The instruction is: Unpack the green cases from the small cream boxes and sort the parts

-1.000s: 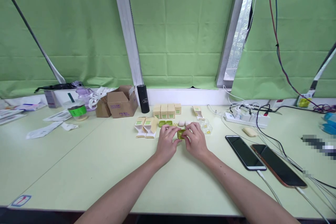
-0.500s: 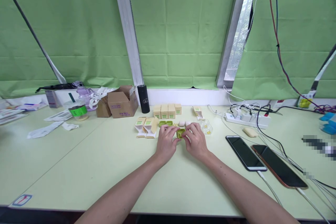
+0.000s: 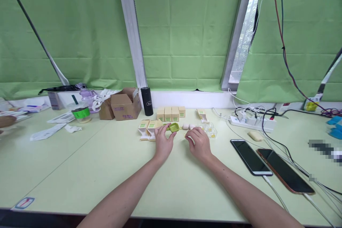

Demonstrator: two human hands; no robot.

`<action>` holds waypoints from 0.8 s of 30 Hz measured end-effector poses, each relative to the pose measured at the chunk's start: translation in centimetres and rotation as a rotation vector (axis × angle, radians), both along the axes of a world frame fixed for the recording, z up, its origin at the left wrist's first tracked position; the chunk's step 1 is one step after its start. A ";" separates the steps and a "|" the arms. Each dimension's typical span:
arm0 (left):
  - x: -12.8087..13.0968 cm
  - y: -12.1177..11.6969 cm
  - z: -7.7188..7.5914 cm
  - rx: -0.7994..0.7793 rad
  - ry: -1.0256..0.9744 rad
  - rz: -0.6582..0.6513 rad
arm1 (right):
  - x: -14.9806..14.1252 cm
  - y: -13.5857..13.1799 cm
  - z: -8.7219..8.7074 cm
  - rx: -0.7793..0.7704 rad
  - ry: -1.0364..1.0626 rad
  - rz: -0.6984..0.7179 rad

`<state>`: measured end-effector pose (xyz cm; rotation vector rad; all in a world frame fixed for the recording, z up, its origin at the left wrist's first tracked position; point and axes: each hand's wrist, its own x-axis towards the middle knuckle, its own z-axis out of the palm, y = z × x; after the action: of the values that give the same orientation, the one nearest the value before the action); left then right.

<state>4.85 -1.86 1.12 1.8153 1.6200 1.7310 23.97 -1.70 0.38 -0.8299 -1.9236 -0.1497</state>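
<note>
A small olive-green open box [image 3: 174,127] sits between the thumb and fingertips of my left hand [image 3: 163,141], slightly tilted, its hollow side showing. Part of another green piece shows behind those fingers. My right hand [image 3: 199,142] is apart from it on the right, fingertips pinched low over the table; a thin pale-yellow bit seems to show at the tips, too small to name. Beyond my right hand lie small pale pink pieces [image 3: 185,126] and a clear round-celled case [image 3: 212,132] with yellow bits. Opened cream cartons [image 3: 144,124] stand left of my left hand.
Closed cream cartons [image 3: 167,114] stand in a row behind, with an opened one [image 3: 202,115] to their right. Further back are a black tumbler [image 3: 146,101] and a cardboard box [image 3: 127,105]. Two phones [image 3: 251,157] with cables and a power strip [image 3: 252,123] occupy the right.
My left hand has moved left and away from my right hand, carrying the green box. My right hand has let go of the box. A blurred brownish shape has entered at the far left edge.
</note>
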 end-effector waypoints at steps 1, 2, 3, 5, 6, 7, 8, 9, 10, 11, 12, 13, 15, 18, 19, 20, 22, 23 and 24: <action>0.0 0.1 -0.1 -0.010 -0.033 0.011 | -0.1 0.3 -0.2 -0.003 -0.013 -0.023; -0.1 0.2 -0.2 -0.020 -0.064 0.018 | -0.2 0.7 -0.4 -0.005 -0.028 -0.046; -0.1 0.2 -0.2 -0.030 -0.090 0.024 | -0.4 1.1 -0.6 -0.005 -0.047 -0.065; -0.2 0.4 -0.3 -0.039 -0.118 0.025 | -0.8 2.0 -0.9 -0.009 -0.085 -0.097; -0.2 0.4 -0.3 -0.036 -0.122 0.023 | -1.0 2.5 -1.0 -0.016 -0.103 -0.112; -0.2 0.3 -0.3 -0.032 -0.124 0.021 | -1.2 3.1 -1.2 -0.025 -0.120 -0.127; -0.2 0.3 -0.3 -0.028 -0.125 0.020 | -1.5 3.6 -1.3 -0.037 -0.138 -0.138; -0.1 0.2 -0.2 -0.027 -0.127 0.018 | -1.8 4.2 -1.4 -0.052 -0.151 -0.152; -0.1 0.1 -0.1 -0.028 -0.130 0.017 | -2.1 4.7 -1.5 -0.066 -0.161 -0.169; 0.0 0.1 0.0 -0.029 -0.135 0.017 | -2.4 5.2 -1.6 -0.077 -0.173 -0.185; 0.0 0.0 0.1 -0.030 -0.139 0.017 | -2.7 5.6 -1.7 -0.084 -0.187 -0.203; 0.0 -0.1 0.1 -0.030 -0.142 0.018 | -2.9 6.0 -1.7 -0.088 -0.202 -0.220; 0.0 -0.2 0.1 -0.026 -0.142 0.017 | -3.4 6.5 -1.9 -0.091 -0.233 -0.243; 0.0 -0.3 0.1 -0.030 -0.135 0.009 | -3.9 6.9 -2.0 -0.103 -0.255 -0.257; 0.0 -0.3 0.0 -0.032 -0.133 0.005 | -4.0 6.9 -2.0 -0.109 -0.257 -0.260; 0.0 -0.3 0.0 -0.032 -0.133 0.002 | -4.1 6.9 -2.0 -0.116 -0.260 -0.265; 0.0 -0.3 -0.1 -0.025 -0.140 -0.005 | -4.2 6.8 -2.0 -0.130 -0.266 -0.276; 0.0 -0.2 -0.2 -0.020 -0.147 -0.010 | -4.2 6.7 -1.9 -0.139 -0.271 -0.284; 0.0 -0.2 -0.2 -0.015 -0.157 -0.016 | -4.1 6.5 -1.8 -0.155 -0.281 -0.297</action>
<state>4.85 -2.06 0.94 1.6361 1.5478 1.7996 19.82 4.85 -1.38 -1.2527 -2.0809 -0.3128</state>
